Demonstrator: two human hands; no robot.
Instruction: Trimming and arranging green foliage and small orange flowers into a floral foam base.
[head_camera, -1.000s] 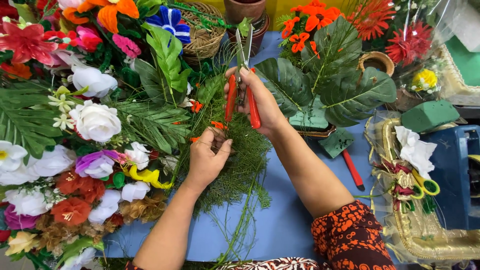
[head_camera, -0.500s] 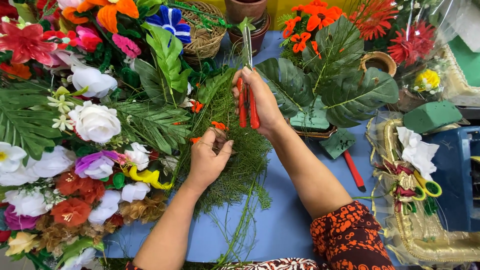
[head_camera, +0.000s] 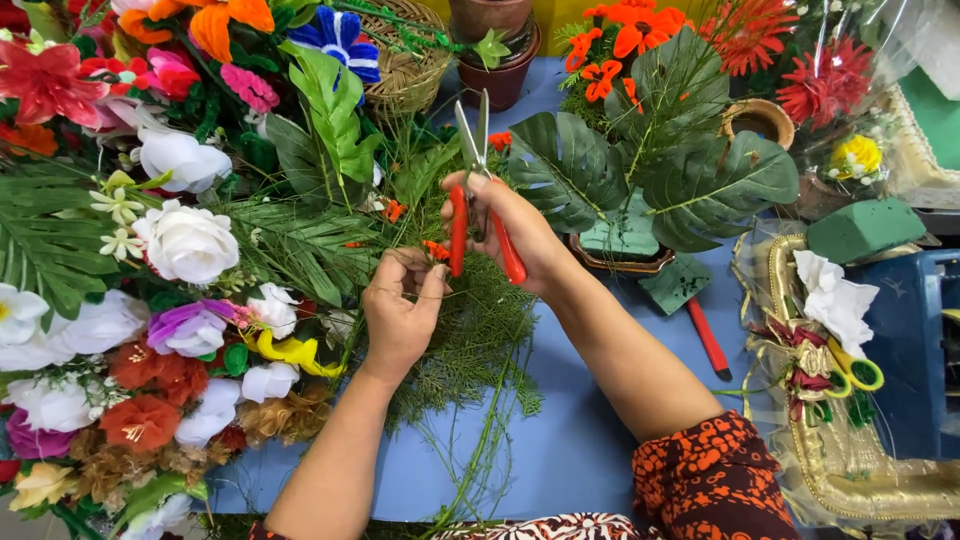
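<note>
Two hands are at work over our blue desk (head_camera: 590, 440). Our right hand (head_camera: 520, 235) is closed around the red handles of a pair of shears (head_camera: 478, 190), whose grey blades point away from us and stand slightly parted. Our left hand (head_camera: 400, 315) is pinched shut, thumb and fingers together, on thin stems of a spray of feathery greenery (head_camera: 480, 330) that lies on the desk between our forearms. The shears sit just above and beside the left hand, over the upper end of the greenery.

To the left we note a mass of artificial flowers: white roses (head_camera: 185, 240), a purple bloom (head_camera: 190, 328), red and orange blossoms. A wicker basket (head_camera: 410, 75) and a brown pot (head_camera: 500, 60) stand at the far edge. Right of the right hand, large split leaves (head_camera: 680, 170) rise from a bowl, with green foam blocks (head_camera: 865, 228) near it. A red-handled tool (head_camera: 708, 338) lies on the desk beside our right forearm.
</note>
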